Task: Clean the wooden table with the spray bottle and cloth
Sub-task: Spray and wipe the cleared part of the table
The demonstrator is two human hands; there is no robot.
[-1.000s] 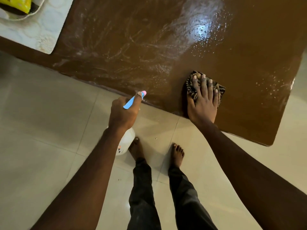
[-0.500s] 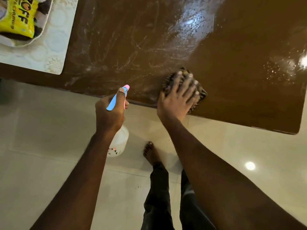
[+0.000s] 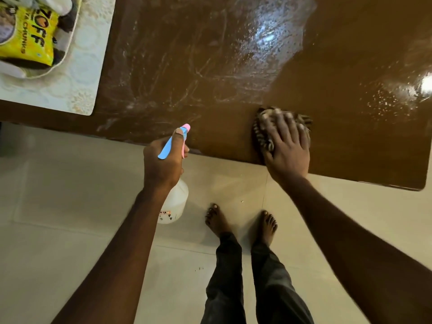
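The brown wooden table (image 3: 233, 73) fills the top of the view, wet and streaked, with droplets at the right. My right hand (image 3: 286, 146) presses a dark striped cloth (image 3: 263, 134) flat on the table near its front edge, fingers spread over it. My left hand (image 3: 163, 162) grips the white spray bottle (image 3: 174, 204) by its blue and pink trigger head, holding it just off the table's front edge above the floor, nozzle toward the table.
A pale patterned mat (image 3: 77, 73) lies on the table's left end, carrying a tray (image 3: 63, 56) with a yellow packet (image 3: 28, 40). The table's rounded corner (image 3: 420, 185) is at the right. My bare feet (image 3: 240, 223) stand on light floor tiles below.
My right hand has slid the cloth back to the right along the front edge. The left hand keeps holding the bottle in much the same place.
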